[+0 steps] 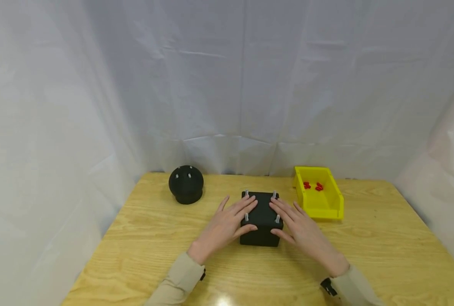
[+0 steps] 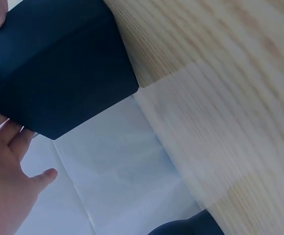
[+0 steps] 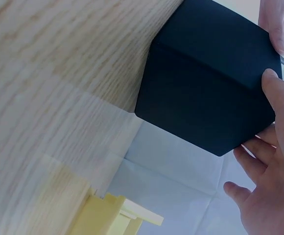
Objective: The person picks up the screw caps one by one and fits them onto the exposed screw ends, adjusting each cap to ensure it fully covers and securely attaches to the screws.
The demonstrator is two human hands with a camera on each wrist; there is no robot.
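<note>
Grip: both hands flank the black box [image 1: 260, 219] — the left hand [image 1: 227, 225] lies with straight fingers across the box's top left part and its thumb against the near left side; the right hand [image 1: 299, 227] mirrors it, fingers flat over the top right part, thumb at the near right side. Neither hand curls round anything; the fingers press or rest rather than clamp.
Box: sits flat on the wooden table [image 1: 364, 255], near the middle, with four small grey pegs [image 1: 277, 219] standing up at its top corners.
Wrist views: the left wrist camera shows the box's dark side [image 2: 59, 68] with a fingertip at its upper edge and the palm beside it; the right wrist camera shows the same dark block [image 3: 205, 93] with the thumb touching its edge.
Dome: a black rounded object [image 1: 186, 184] with pale dots on top stands at about 10 o'clock from the box, well apart.
Bin: a yellow bin [image 1: 328, 208] lies at about 2 o'clock from the box, just beside the right hand's fingertips, holding a few small red pieces [image 1: 313, 185].
Progress: as I judge it, an early stage — the box is only steadied between the hands, the pegs are bare, and the red pieces are all in the bin, untouched. Whatever is to go on the pegs appears wholly left to do.
</note>
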